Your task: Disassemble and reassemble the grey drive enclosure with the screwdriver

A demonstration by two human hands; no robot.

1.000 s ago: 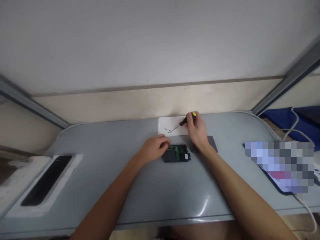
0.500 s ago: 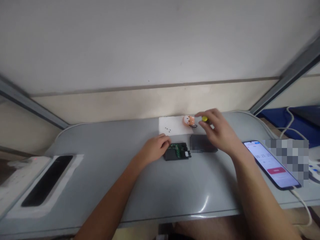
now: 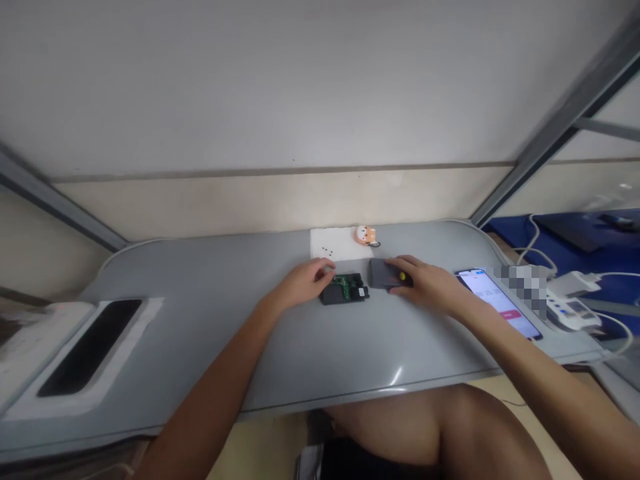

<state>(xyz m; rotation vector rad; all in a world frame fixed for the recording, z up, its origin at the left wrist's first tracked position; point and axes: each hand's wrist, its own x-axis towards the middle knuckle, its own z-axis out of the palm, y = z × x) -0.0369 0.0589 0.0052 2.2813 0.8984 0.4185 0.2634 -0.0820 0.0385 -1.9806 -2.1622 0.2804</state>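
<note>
A small black device with a green circuit board [image 3: 345, 288] lies open on the grey table [image 3: 300, 340]. My left hand [image 3: 303, 282] rests curled against its left end, fingertips touching it. To its right lies a dark grey cover [image 3: 383, 272]. My right hand [image 3: 425, 283] lies over the cover's right side, fingers closed round a small screwdriver with a yellow cap [image 3: 403, 276]. Behind them a white paper sheet [image 3: 337, 243] carries several tiny black screws [image 3: 327, 251].
A small orange and white figurine [image 3: 365, 235] sits on the paper's right corner. A lit phone [image 3: 499, 301] lies right of my right hand, with cables and a power strip [image 3: 573, 308] beyond. A black slab in a white tray [image 3: 90, 347] lies far left.
My right hand has come away from the screws on the paper, swung right and then down onto the grey cover, screwdriver still in it. The left hand stayed at the device.
</note>
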